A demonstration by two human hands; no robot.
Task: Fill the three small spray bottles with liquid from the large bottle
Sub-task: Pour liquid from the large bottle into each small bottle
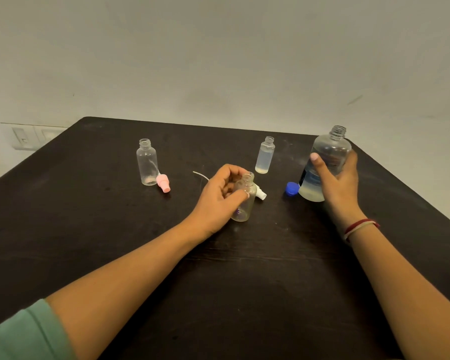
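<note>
My right hand [339,175] grips the large clear bottle [327,152], uncapped and upright, with liquid in its lower part. My left hand [218,198] holds a small empty uncapped bottle [244,201] upright at the table's middle. A second small bottle [265,155] behind it holds liquid and has no cap. A third small bottle [147,162] stands open and empty at the left.
A blue cap [292,188] lies beside the large bottle. A pink spray head [163,183] lies next to the left bottle, and a white spray head [260,193] with its thin tube lies behind my left hand. The dark table [244,281] ends at a pale wall.
</note>
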